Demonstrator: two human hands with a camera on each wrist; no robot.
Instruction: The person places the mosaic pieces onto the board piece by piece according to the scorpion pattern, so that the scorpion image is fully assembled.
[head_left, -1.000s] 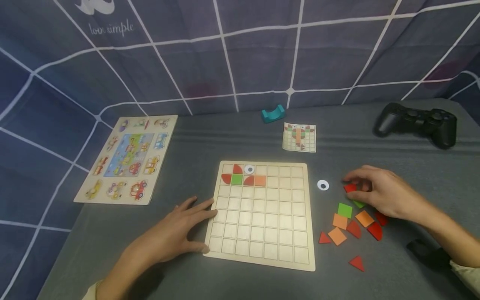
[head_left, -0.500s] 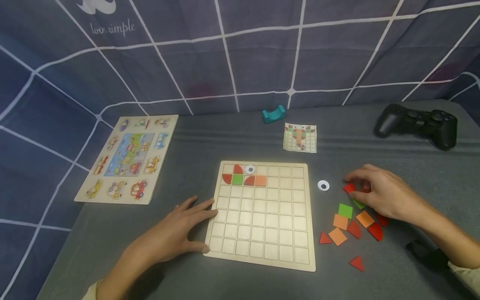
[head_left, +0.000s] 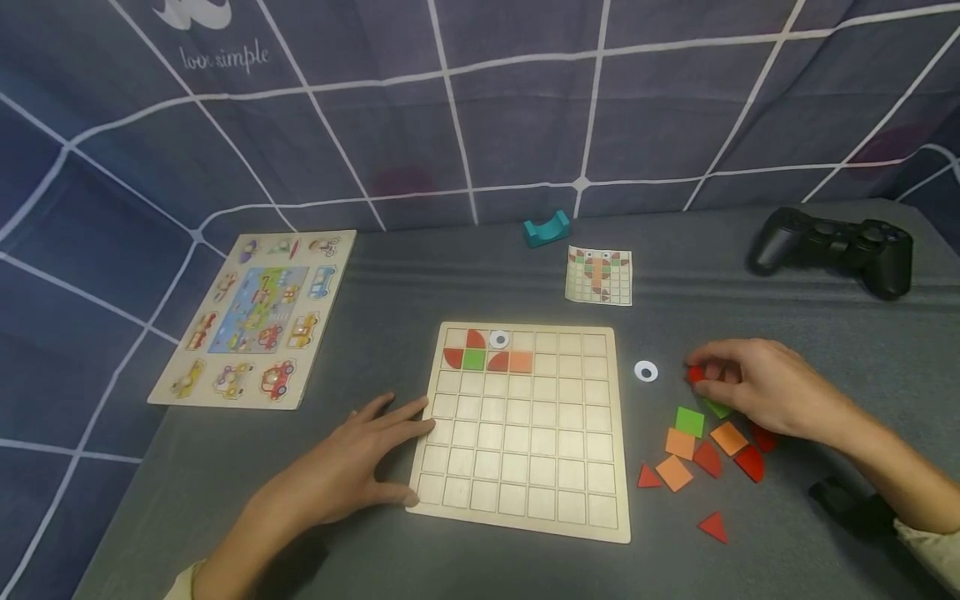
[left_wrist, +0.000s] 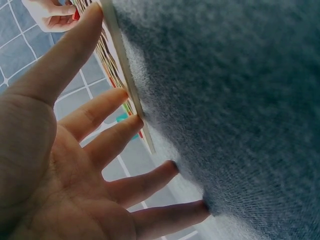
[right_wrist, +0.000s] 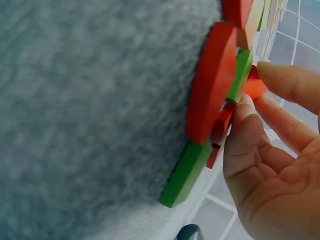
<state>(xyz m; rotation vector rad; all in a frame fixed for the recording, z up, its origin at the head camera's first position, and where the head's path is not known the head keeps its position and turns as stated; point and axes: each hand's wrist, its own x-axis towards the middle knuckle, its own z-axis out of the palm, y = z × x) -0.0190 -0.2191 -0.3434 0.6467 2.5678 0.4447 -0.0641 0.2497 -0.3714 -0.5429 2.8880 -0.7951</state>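
Observation:
A wooden grid board (head_left: 517, 458) lies in the middle of the table. Red quarter-circles, a green square (head_left: 473, 359), an orange square (head_left: 521, 361) and an eye disc (head_left: 498, 339) sit in its upper left cells. My left hand (head_left: 352, 462) is at the board's left edge, fingers spread, with thumb and some fingertips touching the edge. To the right of the board my right hand (head_left: 765, 387) pinches a small red piece (right_wrist: 256, 86) between thumb and fingers; they hide much of its shape. Under that hand a green piece (head_left: 717, 408) is partly covered.
Loose red, orange and green pieces (head_left: 674, 472) lie right of the board, with another eye disc (head_left: 646, 371) nearby. Behind stand a pattern card (head_left: 598, 287), a teal holder (head_left: 547, 229) and a black game controller (head_left: 832, 246). A picture puzzle (head_left: 315, 379) lies far left.
The red piece has turned in my right hand's fingers, and less of it shows now. My right hand has shifted only slightly; the left hand and board have stayed put.

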